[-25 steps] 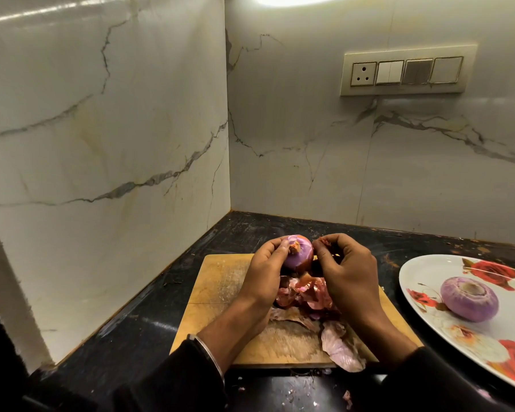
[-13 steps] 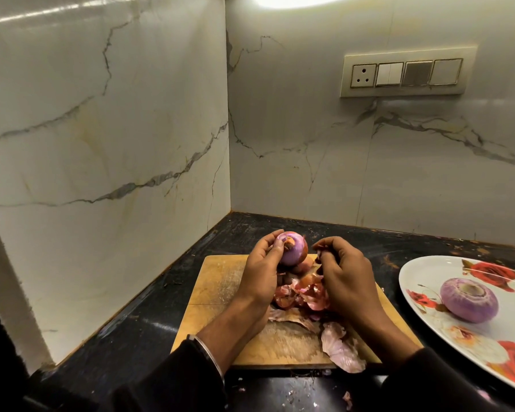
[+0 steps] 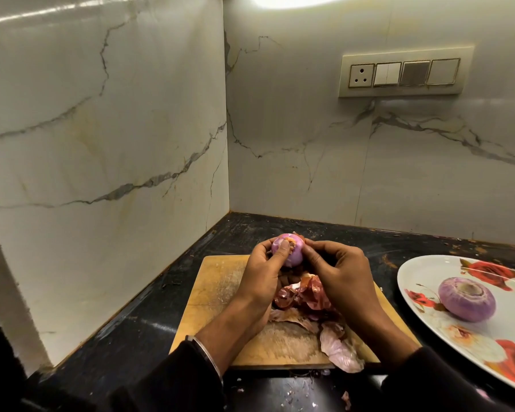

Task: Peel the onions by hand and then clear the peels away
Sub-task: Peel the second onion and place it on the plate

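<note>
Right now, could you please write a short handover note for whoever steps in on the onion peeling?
Left hand: grips the onion in hand above the cutting board, thumb across its top.
Right hand: fingers curled against the same onion's right side.
Peeled onion: lies on the flowered plate, to the right.
Peels: piled on the board, one large piece at its near edge, crumbs on the counter.
Done: one onion peeled.
Left: finish this onion's root end, then clear the peels.
</note>
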### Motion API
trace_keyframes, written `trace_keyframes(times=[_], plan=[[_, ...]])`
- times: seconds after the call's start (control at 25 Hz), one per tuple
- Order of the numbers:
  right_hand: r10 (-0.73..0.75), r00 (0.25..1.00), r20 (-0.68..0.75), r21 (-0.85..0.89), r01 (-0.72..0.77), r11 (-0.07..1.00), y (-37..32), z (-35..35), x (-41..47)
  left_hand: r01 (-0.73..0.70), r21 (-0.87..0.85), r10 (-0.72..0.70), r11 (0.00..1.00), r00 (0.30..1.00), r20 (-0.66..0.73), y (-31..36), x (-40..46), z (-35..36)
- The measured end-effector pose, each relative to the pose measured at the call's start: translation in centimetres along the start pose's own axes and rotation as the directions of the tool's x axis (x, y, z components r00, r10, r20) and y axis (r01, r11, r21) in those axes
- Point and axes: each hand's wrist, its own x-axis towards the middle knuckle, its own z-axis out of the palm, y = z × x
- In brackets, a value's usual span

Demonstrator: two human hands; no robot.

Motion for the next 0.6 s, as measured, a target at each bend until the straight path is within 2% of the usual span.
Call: trace_keyframes(times=[0.12, 0.4, 0.6], plan=[[-0.022, 1.0, -0.003, -0.005, 0.022, 1.0, -0.08, -0.06, 0.0, -0.005, -0.015, 0.005, 1.0, 1.0, 0.005, 0.1, -0.16, 0.04], [-0.128, 0.99, -0.055, -0.184, 0.116, 0.976, -0.35, 0.07, -0.18, -0.039, 0.01, 0.039, 0.999, 0.998, 0.04, -0.02, -0.38, 0.26], [-0.128, 0.987, -0.097, -0.181, 0.109, 0.978, -0.41, -0.01, -0.25, -0.023, -0.019, 0.024, 1.0, 0.997, 0.079, -0.03, -0.35, 0.19]])
